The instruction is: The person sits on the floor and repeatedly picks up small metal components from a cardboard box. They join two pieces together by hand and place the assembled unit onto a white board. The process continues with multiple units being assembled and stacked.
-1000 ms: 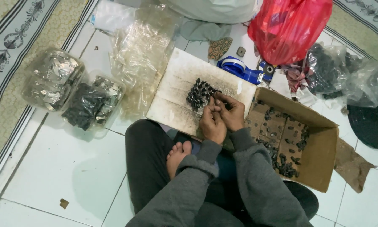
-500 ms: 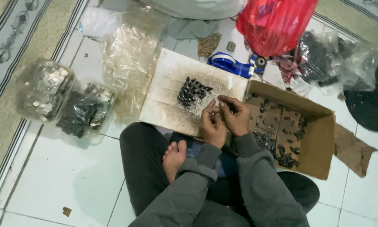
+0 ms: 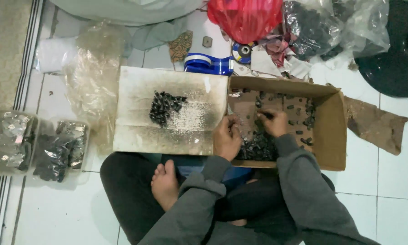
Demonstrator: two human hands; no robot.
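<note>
Both hands reach into the cardboard box [image 3: 331, 131], where small dark parts [image 3: 258, 147] lie too many and too blurred to count. The right hand [image 3: 273, 122] pinches one dark piece between curled fingers; the left hand [image 3: 226, 136] rests at the box's edge, fingers bent — whether it holds anything cannot be told. One flat board [image 3: 136, 131] just beside the box carries a single dark pile [image 3: 164, 107] — two clear tubs [image 3: 36, 145] sit on the floor, well apart

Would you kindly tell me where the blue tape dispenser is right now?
In the head view, the blue tape dispenser lies on the floor above the flat board, just left of the cardboard box.
</note>
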